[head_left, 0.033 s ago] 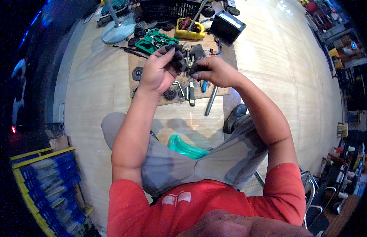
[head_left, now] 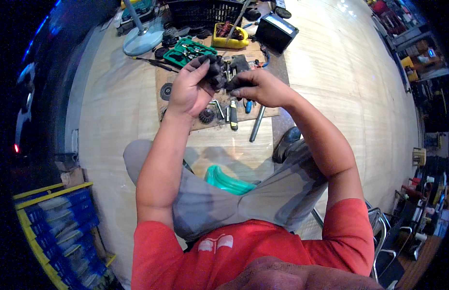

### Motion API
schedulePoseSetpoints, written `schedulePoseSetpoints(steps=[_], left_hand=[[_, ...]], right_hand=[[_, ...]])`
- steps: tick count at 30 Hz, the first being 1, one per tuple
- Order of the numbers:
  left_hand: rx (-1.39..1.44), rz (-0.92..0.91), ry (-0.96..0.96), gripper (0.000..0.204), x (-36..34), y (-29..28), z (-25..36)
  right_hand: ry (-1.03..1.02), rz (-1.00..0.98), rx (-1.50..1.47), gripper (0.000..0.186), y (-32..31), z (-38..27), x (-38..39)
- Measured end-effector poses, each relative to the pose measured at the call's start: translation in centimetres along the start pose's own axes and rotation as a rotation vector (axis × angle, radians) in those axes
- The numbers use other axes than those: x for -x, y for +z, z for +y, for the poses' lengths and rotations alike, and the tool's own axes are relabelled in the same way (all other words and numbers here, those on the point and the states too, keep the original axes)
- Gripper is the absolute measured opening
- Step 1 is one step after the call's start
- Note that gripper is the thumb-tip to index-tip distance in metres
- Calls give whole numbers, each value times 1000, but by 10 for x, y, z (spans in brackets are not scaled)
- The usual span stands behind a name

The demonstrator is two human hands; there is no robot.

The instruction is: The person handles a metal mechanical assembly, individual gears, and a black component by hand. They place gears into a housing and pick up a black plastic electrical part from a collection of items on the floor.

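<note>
Only slight motion reaches me since the earlier frame: the right hand (head_left: 259,87) has edged its fingertips a little left, toward the left hand (head_left: 191,86), while the view itself has shifted slightly. From my seat, I see both hands raised over the far work area, the left with thumb and blackened fingers curled together, the right with thumb and fingers drawn close, its tips just beside the left's. I cannot tell whether either is clamped on a part; the fingers are too dark to separate from anything pinched there. Small metal parts (head_left: 228,71) show between the hands, with a dark grey block (head_left: 240,63) just beyond the right one. Below them I make out a brown board (head_left: 161,77) carrying a round dark disc (head_left: 166,91) to the left, and nearer, a toothed gear (head_left: 206,115), a bent key (head_left: 217,107), a yellow-and-black handle (head_left: 233,116) and a blue handle (head_left: 249,106). A grey tube (head_left: 257,124) lies across its near right edge. Farther off sit a green tool case (head_left: 190,51), a yellow container (head_left: 230,43) and a black box (head_left: 277,33).
</note>
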State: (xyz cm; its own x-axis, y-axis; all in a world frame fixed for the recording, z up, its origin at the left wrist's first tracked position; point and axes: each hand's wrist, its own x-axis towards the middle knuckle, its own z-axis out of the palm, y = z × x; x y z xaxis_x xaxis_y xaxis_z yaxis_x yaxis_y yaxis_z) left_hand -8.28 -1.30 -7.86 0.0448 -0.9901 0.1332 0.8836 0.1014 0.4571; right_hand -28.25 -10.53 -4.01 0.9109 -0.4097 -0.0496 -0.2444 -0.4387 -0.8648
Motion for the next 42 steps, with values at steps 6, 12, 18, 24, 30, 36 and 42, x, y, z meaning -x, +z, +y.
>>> schedulePoseSetpoints(steps=[6, 12, 18, 24, 30, 36, 42], left_hand=[[-14, -39, 3, 18, 0, 1, -5], [-43, -27, -39, 18, 3, 5, -6], [-138, 54, -110, 18, 5, 14, -7], [-601, 31, -350, 19, 7, 22, -4], [-1247, 9, -420, 18, 6, 34, -14], [-1637, 35, -270, 20, 8, 35, -23], [-1578, 235, -240, 26, 6, 26, -30]], right_hand=[[72, -12, -188, 21, 3, -3, 0], [29, 12, -185, 21, 6, 1, -2], [-45, -82, 42, 20, -8, -1, 0], [-39, -99, 483, 17, -20, 2, 2], [29, -47, 664, 22, -19, 12, -3], [67, 109, 628, 26, -12, 8, -3], [166, 214, 440, 29, -2, 2, -6]])
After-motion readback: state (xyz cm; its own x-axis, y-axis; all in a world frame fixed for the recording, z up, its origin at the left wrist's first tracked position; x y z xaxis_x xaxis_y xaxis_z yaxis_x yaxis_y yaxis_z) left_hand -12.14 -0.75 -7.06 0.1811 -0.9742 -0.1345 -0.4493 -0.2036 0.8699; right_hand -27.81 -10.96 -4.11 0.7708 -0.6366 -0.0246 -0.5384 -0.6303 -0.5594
